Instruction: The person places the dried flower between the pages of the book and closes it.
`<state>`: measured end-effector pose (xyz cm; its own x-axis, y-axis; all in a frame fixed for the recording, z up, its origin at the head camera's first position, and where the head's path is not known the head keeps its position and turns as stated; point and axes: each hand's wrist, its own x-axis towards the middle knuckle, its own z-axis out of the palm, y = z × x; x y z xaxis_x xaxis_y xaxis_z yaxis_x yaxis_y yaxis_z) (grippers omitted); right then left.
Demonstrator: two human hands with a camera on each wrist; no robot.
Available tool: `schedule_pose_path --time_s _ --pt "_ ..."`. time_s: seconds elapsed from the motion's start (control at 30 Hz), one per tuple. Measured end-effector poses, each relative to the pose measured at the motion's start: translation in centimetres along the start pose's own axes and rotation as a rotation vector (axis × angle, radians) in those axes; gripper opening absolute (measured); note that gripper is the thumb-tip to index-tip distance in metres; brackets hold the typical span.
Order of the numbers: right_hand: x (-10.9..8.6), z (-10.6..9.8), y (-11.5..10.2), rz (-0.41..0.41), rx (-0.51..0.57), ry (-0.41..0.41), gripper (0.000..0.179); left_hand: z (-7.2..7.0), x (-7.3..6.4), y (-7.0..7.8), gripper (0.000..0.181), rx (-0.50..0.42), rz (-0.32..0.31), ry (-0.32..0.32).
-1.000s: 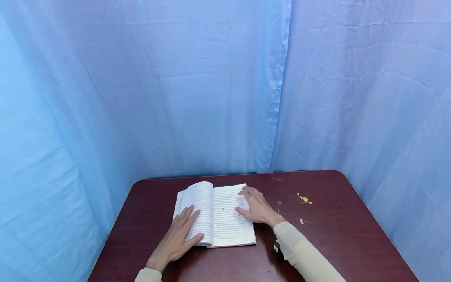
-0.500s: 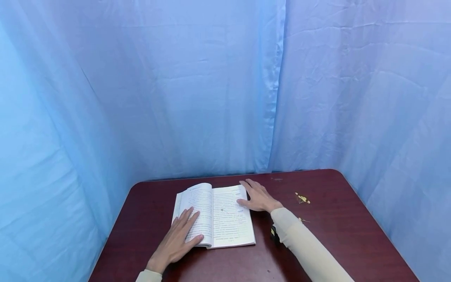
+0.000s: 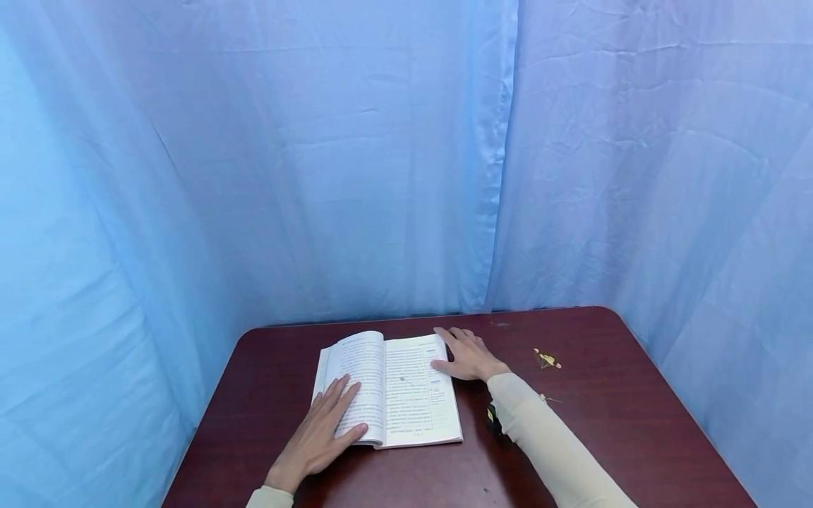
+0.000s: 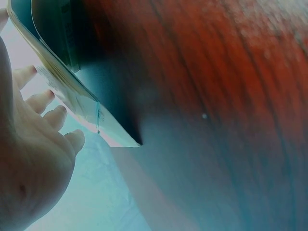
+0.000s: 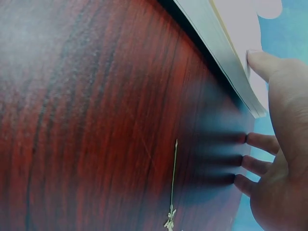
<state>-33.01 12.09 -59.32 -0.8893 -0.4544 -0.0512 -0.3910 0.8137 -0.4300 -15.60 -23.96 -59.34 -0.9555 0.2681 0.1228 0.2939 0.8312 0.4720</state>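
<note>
An open book (image 3: 416,423) lies on the table, its left pages curved up in a thick stack. My left hand (image 3: 320,427) rests with spread fingers on the left page. At the upper right edge of the book is my right hand (image 3: 468,356); its thumb touches the right page, while in the right wrist view several fingers (image 5: 257,142) reach down beside the book's corner. A small pale flower on a thin stem (image 3: 402,379) lies on the right page. In the right wrist view, a thin-stemmed dried flower (image 5: 170,219) lies on the table near that hand.
Yellow dried flowers (image 3: 547,359) lie on the dark red table (image 3: 610,395) right of the book. Another small pale flower (image 3: 545,398) shows beside the right sleeve (image 3: 540,423). Blue curtains (image 3: 381,176) hang behind and at both sides.
My right hand has moved from over the right page to the book's upper right edge, uncovering printed text. The purple flower near the right wrist is now hidden. My left hand stays put.
</note>
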Motion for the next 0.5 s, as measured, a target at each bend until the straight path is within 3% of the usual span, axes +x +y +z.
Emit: schedule_pose_path --time_s 0.5 --pt "0.10 0.14 -0.40 -0.024 0.010 0.051 0.082 -0.33 -0.18 -0.12 0.078 0.007 0.000 0.001"
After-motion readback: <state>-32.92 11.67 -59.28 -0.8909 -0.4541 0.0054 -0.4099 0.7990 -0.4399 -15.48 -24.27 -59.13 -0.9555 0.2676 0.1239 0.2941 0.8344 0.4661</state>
